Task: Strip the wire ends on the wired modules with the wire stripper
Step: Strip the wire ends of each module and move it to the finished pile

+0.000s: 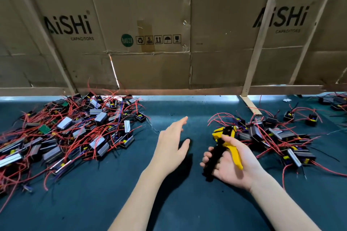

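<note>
**Stripper Ready, Next Module Not Yet Picked**

While gripped in right hand [231,163]: yellow-and-black wire stripper [223,144], rigid, easy by its handles. Left hand [171,148] empty, fingers straight, reaching toward heap of wired modules [71,137] further left. Probably light, tangle-prone; best taken by the block, not the limp red leads. Dark mat [169,202] below; cardboard wall [150,24] beyond both hands.
</note>
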Action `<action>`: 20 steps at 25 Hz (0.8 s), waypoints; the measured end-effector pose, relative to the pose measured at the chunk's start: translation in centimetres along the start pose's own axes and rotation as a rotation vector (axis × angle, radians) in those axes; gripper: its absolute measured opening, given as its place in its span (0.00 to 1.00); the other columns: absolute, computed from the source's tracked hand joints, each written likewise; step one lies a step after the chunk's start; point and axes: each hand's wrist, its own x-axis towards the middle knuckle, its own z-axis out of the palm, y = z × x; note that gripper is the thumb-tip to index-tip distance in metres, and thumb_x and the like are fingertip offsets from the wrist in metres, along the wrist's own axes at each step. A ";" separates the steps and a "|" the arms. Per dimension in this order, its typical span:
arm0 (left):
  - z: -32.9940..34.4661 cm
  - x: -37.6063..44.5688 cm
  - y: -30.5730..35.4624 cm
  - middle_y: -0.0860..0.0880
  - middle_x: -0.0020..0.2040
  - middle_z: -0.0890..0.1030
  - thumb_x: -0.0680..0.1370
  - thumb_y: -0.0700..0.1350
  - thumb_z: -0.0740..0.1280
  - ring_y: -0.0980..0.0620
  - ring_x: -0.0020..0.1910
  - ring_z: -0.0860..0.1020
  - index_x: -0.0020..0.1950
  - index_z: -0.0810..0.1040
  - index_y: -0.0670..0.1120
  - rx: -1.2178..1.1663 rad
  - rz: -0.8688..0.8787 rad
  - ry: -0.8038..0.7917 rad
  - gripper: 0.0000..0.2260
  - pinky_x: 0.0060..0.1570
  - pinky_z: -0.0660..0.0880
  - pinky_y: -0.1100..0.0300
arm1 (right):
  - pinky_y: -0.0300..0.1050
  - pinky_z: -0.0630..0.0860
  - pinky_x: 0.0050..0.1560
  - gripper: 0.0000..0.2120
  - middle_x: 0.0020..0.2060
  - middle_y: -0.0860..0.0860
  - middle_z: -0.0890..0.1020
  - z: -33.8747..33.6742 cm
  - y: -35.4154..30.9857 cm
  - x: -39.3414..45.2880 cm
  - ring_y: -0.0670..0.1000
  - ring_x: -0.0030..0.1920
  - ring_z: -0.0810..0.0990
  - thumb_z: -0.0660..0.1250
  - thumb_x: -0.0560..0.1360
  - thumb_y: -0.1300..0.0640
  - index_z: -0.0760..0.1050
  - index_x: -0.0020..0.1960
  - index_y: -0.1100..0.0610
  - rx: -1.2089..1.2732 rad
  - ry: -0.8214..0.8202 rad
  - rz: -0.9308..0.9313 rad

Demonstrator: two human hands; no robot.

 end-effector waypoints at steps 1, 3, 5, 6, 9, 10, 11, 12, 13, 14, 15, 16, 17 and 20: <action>-0.3 0.1 -0.3 0.54 0.69 0.72 0.79 0.43 0.65 0.56 0.65 0.71 0.76 0.62 0.51 0.123 -0.021 0.055 0.26 0.69 0.59 0.57 | 0.57 0.77 0.47 0.20 0.37 0.60 0.76 -0.1 -0.2 0.1 0.60 0.38 0.77 0.67 0.69 0.46 0.71 0.48 0.62 0.055 0.017 -0.047; -0.9 0.4 -1.0 0.53 0.66 0.74 0.78 0.44 0.65 0.52 0.65 0.71 0.73 0.67 0.50 0.247 -0.108 0.187 0.23 0.67 0.57 0.57 | 0.57 0.76 0.47 0.20 0.36 0.60 0.76 -0.3 -0.5 0.0 0.60 0.38 0.76 0.68 0.68 0.45 0.71 0.48 0.62 0.113 0.032 -0.123; -1.8 0.6 -1.7 0.52 0.63 0.77 0.77 0.42 0.66 0.50 0.63 0.73 0.68 0.73 0.48 0.211 -0.254 0.360 0.18 0.63 0.60 0.55 | 0.57 0.76 0.48 0.21 0.36 0.60 0.75 -0.4 -0.5 -0.2 0.60 0.38 0.76 0.67 0.69 0.44 0.71 0.48 0.62 0.074 -0.010 -0.128; -2.5 0.6 -2.1 0.51 0.60 0.78 0.76 0.40 0.66 0.48 0.61 0.74 0.64 0.76 0.47 0.187 -0.326 0.459 0.16 0.60 0.61 0.53 | 0.58 0.76 0.48 0.21 0.37 0.60 0.75 -0.3 -0.4 -0.4 0.61 0.38 0.76 0.67 0.70 0.44 0.71 0.48 0.62 0.052 -0.063 -0.104; -4.2 0.4 -3.3 0.47 0.52 0.80 0.74 0.37 0.67 0.42 0.54 0.75 0.54 0.78 0.45 0.244 -0.486 0.643 0.10 0.53 0.63 0.50 | 0.60 0.77 0.49 0.23 0.38 0.61 0.73 0.0 0.3 -0.8 0.61 0.37 0.76 0.69 0.71 0.44 0.73 0.48 0.65 0.035 -0.285 0.065; -4.6 0.2 -3.7 0.46 0.51 0.80 0.73 0.36 0.67 0.41 0.53 0.75 0.53 0.78 0.45 0.284 -0.523 0.651 0.10 0.53 0.64 0.49 | 0.60 0.77 0.50 0.24 0.38 0.61 0.73 0.1 0.6 -0.9 0.62 0.38 0.76 0.70 0.71 0.44 0.74 0.48 0.66 -0.007 -0.335 0.122; -4.9 0.0 -4.0 0.45 0.51 0.80 0.73 0.36 0.67 0.40 0.53 0.74 0.53 0.78 0.44 0.327 -0.555 0.640 0.10 0.52 0.64 0.49 | 0.61 0.77 0.51 0.24 0.38 0.62 0.74 0.3 1.0 -0.9 0.62 0.39 0.77 0.71 0.70 0.44 0.75 0.48 0.67 -0.075 -0.362 0.157; -5.1 -0.1 -4.4 0.45 0.52 0.80 0.72 0.36 0.67 0.40 0.53 0.74 0.54 0.78 0.44 0.372 -0.586 0.611 0.11 0.52 0.65 0.48 | 0.61 0.76 0.51 0.24 0.38 0.63 0.75 0.5 1.5 -1.0 0.63 0.39 0.77 0.72 0.68 0.45 0.76 0.47 0.67 -0.155 -0.372 0.163; -5.2 -0.3 -4.8 0.44 0.53 0.80 0.72 0.36 0.67 0.40 0.54 0.74 0.55 0.78 0.44 0.418 -0.615 0.562 0.12 0.52 0.65 0.48 | 0.61 0.76 0.52 0.24 0.38 0.64 0.75 0.7 1.9 -0.9 0.63 0.40 0.78 0.72 0.67 0.45 0.76 0.47 0.66 -0.235 -0.365 0.133; -5.2 -0.4 -5.2 0.44 0.54 0.80 0.73 0.37 0.67 0.40 0.55 0.74 0.56 0.78 0.44 0.455 -0.638 0.509 0.12 0.52 0.66 0.49 | 0.60 0.76 0.51 0.22 0.38 0.64 0.75 0.9 2.2 -0.9 0.63 0.40 0.78 0.73 0.66 0.47 0.75 0.46 0.65 -0.309 -0.335 0.054; -5.2 -0.5 -5.4 0.43 0.54 0.80 0.73 0.37 0.66 0.40 0.55 0.75 0.56 0.78 0.44 0.467 -0.648 0.480 0.12 0.52 0.66 0.49 | 0.59 0.76 0.50 0.20 0.37 0.64 0.76 1.0 2.3 -0.8 0.64 0.40 0.79 0.74 0.66 0.49 0.75 0.46 0.64 -0.383 -0.281 -0.080; -5.2 -0.4 -5.3 0.43 0.54 0.79 0.73 0.37 0.66 0.40 0.55 0.75 0.55 0.78 0.44 0.450 -0.637 0.495 0.11 0.52 0.67 0.49 | 0.56 0.77 0.49 0.17 0.37 0.63 0.77 1.0 2.3 -0.7 0.64 0.41 0.79 0.75 0.66 0.54 0.74 0.46 0.62 -0.456 -0.203 -0.250; -5.3 -0.3 -5.0 0.42 0.52 0.79 0.73 0.36 0.66 0.39 0.54 0.75 0.54 0.77 0.43 0.419 -0.612 0.546 0.10 0.51 0.67 0.48 | 0.53 0.78 0.48 0.15 0.37 0.61 0.78 0.9 2.1 -0.6 0.63 0.41 0.80 0.77 0.67 0.57 0.73 0.46 0.62 -0.525 -0.112 -0.425; -6.9 0.0 -4.4 0.41 0.50 0.77 0.70 0.32 0.65 0.38 0.52 0.74 0.51 0.74 0.42 0.428 -0.580 0.751 0.11 0.50 0.64 0.46 | 0.49 0.77 0.51 0.06 0.39 0.61 0.80 0.3 1.2 -0.5 0.60 0.43 0.82 0.71 0.72 0.63 0.75 0.47 0.62 -0.679 0.098 -0.744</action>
